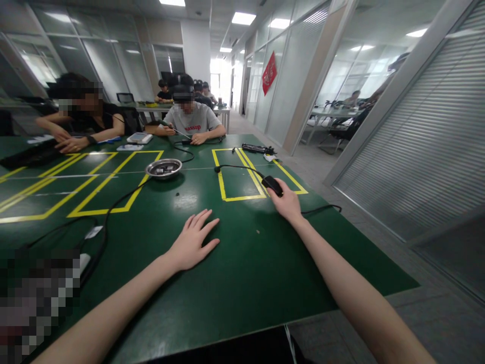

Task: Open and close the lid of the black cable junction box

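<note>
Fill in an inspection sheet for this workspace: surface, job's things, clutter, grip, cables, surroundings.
Surface: glossy dark green tabletop, marked with yellow tape rectangles.
Job's things: black oblong plastic device, held above the tabletop.
Clutter: round shiny metal bowl containing small metallic pieces; black tripod-like object near the far right corner.
Grip: left hand holds nothing, fingers spread; right hand grasps the device.
Cables: thin black cord from the device; thick black cable on the left; black cable beyond the right wrist.
Surroundings: two people seated opposite; glass partitions; red diamond-shaped hanging.
</note>
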Available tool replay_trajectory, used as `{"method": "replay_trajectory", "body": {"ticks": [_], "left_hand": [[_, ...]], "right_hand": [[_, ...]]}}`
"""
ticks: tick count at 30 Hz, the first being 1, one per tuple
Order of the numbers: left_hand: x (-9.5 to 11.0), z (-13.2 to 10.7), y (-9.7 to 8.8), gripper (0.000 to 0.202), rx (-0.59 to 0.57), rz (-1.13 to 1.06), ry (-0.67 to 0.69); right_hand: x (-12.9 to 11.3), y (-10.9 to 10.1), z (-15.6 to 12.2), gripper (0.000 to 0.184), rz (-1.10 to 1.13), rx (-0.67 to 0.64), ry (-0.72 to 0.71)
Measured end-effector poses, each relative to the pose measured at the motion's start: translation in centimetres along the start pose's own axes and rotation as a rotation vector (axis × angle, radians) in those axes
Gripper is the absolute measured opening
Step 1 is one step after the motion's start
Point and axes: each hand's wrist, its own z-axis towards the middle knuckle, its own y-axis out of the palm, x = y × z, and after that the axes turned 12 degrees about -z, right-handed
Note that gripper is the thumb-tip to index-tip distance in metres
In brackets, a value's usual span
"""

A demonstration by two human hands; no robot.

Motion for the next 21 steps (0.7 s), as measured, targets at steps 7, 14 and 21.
{"method": "replay_trajectory", "body": {"ticks": [7, 14, 21], "left_hand": [[0.0, 0.2, -0.2, 0.053, -0.047, 0.004, -0.030], [-0.3, 0.1, -0.1, 0.053, -0.051, -0.007, -0.016], [-0.5, 0.1, -0.1, 0.052, -0.042, -0.020, -0.008]], "right_hand": [[3.8, -2.4, 1.3, 0.049, -0.149, 0.056, 0.384], [5.3, -1.5, 1.5, 0.053, -0.263, -0.074, 0.453], [4.8, -0.6, 1.3, 0.050, -0.384, -0.086, 0.379]]}}
